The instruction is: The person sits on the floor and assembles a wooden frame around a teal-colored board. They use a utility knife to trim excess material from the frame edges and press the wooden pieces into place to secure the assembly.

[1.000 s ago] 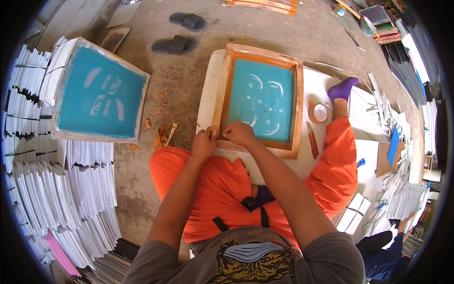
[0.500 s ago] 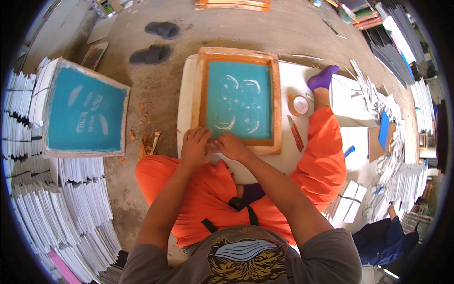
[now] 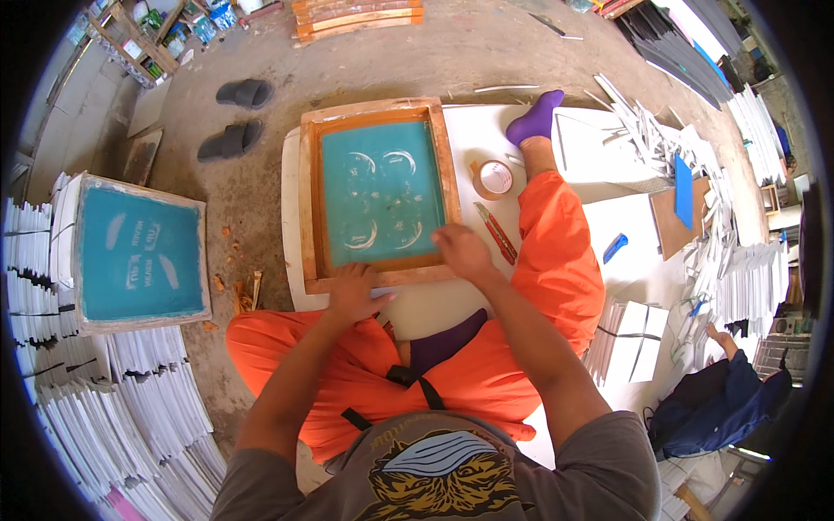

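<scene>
A wooden screen-printing frame (image 3: pixel 307 191) with teal mesh lies on a white board (image 3: pixel 292 286) in front of me. My left hand (image 3: pixel 354 293) presses on the frame's near wooden rail, fingers curled over a pale strip at the edge. On the frame's near right corner lies my right hand (image 3: pixel 463 252), fingers spread over the mesh and rail. I sit cross-legged in orange trousers (image 3: pixel 556 260), one purple sock (image 3: pixel 535 117) stretched out to the right of the frame.
A tape roll (image 3: pixel 493 178) and a red cutter (image 3: pixel 497 234) lie right of the frame. A second teal screen (image 3: pixel 139 256) rests on stacks of white sheets (image 3: pixel 95 408) at left. Dark slippers (image 3: pixel 233 117) sit beyond; another person's arm (image 3: pixel 725 343) is at right.
My right hand has moved from beside the left hand to the frame's near right corner. The left hand stays on the near rail. The camera has shifted, the frame now sits more central.
</scene>
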Action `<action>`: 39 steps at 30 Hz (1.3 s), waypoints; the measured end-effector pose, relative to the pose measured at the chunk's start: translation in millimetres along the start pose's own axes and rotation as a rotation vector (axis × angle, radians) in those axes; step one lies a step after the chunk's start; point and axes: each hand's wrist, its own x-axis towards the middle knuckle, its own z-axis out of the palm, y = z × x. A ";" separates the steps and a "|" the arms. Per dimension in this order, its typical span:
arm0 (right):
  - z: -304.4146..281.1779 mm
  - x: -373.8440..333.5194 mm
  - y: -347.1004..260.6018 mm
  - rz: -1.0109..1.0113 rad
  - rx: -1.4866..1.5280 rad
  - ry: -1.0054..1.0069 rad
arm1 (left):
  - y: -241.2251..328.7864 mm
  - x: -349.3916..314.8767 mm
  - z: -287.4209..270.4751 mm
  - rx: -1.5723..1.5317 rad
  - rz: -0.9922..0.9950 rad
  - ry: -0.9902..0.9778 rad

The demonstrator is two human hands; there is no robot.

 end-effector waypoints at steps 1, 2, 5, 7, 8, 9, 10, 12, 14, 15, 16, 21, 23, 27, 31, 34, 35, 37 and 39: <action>-4.8 -0.7 12.7 0.055 0.062 0.118 | 9.5 10.1 12.4 -0.015 0.003 -0.022; -7.2 -3.2 25.9 0.149 0.108 0.148 | 22.8 21.4 21.3 -0.033 0.009 -0.044; -6.2 -8.5 62.3 0.369 0.225 0.188 | 91.4 62.6 16.0 -0.050 -0.016 -0.110; 5.1 -16.6 66.0 0.425 0.297 0.138 | 113.9 75.9 26.6 -0.077 -0.030 -0.075; 7.6 -15.7 65.5 0.410 0.274 0.152 | 119.8 80.8 30.1 -0.089 -0.037 -0.058; 11.3 -15.3 61.2 0.398 0.253 0.163 | 120.9 83.1 36.3 -0.091 -0.058 -0.076; 13.4 -14.3 56.1 0.385 0.232 0.176 | 121.9 86.8 41.0 -0.092 -0.076 -0.092; 15.9 -13.5 49.3 0.387 0.248 0.188 | 127.2 93.5 42.8 -0.088 -0.117 -0.132; 15.3 -14.0 47.3 0.400 0.242 0.196 | 136.4 97.7 36.8 -0.076 -0.162 -0.180; 13.7 -13.4 50.7 0.397 0.232 0.186 | 142.2 99.9 33.2 -0.039 -0.161 -0.171; 12.0 -12.7 54.0 0.395 0.221 0.175 | 149.3 101.0 30.7 -0.003 -0.160 -0.162; 5.4 -18.0 38.9 0.373 0.237 0.134 | 138.0 83.4 62.1 0.031 -0.090 0.012; 12.7 -18.5 48.9 0.315 0.250 0.201 | 130.6 83.1 67.7 0.009 -0.018 0.082; 6.1 -15.4 43.9 0.350 0.136 0.155 | 126.9 78.3 47.5 -0.084 -0.012 0.056; -25.0 7.0 42.7 0.180 -0.146 0.242 | 116.2 48.0 7.2 -0.086 -0.048 0.191; -42.2 45.2 60.9 0.093 -0.393 0.312 | 97.7 30.5 -5.0 -0.164 -0.076 0.193; -47.4 54.8 65.1 0.078 -0.497 0.306 | 94.2 26.5 -6.8 -0.202 -0.088 0.178; -56.4 73.6 73.7 0.091 -0.675 0.223 | 88.8 20.6 -5.0 -0.268 -0.112 0.199; -71.0 77.2 61.2 0.143 -0.768 -0.029 | 82.6 19.3 -2.9 -0.324 -0.118 0.258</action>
